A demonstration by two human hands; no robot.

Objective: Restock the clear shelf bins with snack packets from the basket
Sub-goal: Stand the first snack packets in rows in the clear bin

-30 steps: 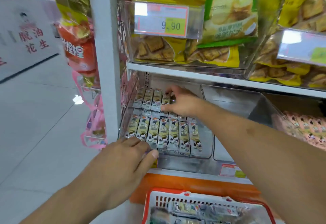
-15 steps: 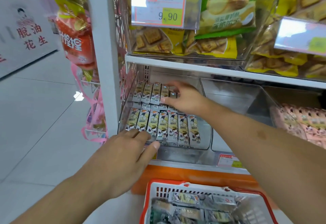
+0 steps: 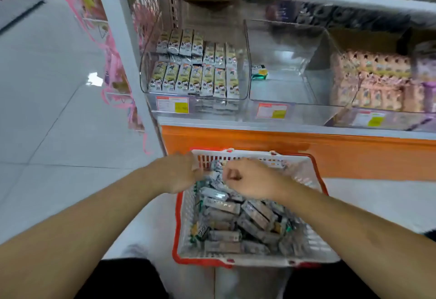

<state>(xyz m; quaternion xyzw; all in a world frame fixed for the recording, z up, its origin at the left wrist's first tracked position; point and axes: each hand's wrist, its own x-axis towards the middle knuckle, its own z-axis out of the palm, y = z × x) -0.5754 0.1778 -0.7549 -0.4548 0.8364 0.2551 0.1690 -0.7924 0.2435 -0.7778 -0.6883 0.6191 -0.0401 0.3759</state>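
1. A white basket [image 3: 304, 173] with a red rim is seen in the lower centre of the frame, below the orange base [image 3: 306, 152] of the shelving.
2. The basket is filled with a loose heap of grey snack packets [image 3: 226, 206], lying at mixed angles.
3. The left hand [image 3: 179, 173] is placed at the basket's upper left corner, over the far end of the heap; its fingers are hidden behind the hand and blurred, so their state cannot be told.
4. The right hand [image 3: 250, 178] is held just beside the left, over the same end of the heap, with its fingers curled inward; whether a packet is pinched cannot be told.
5. In the upper centre, a clear bin [image 3: 245, 46] is seen, stocked with upright packets [image 3: 195, 79] in two rows, the rear row standing higher.
6. To its right, a second clear bin [image 3: 313, 96] is seen, with one small green-and-yellow packet [image 3: 259, 72] at its left wall.
7. At the right edge, a third bin is packed with pink packets [image 3: 372, 79].
8. Price labels [image 3: 172, 104] are fixed to the bin fronts.
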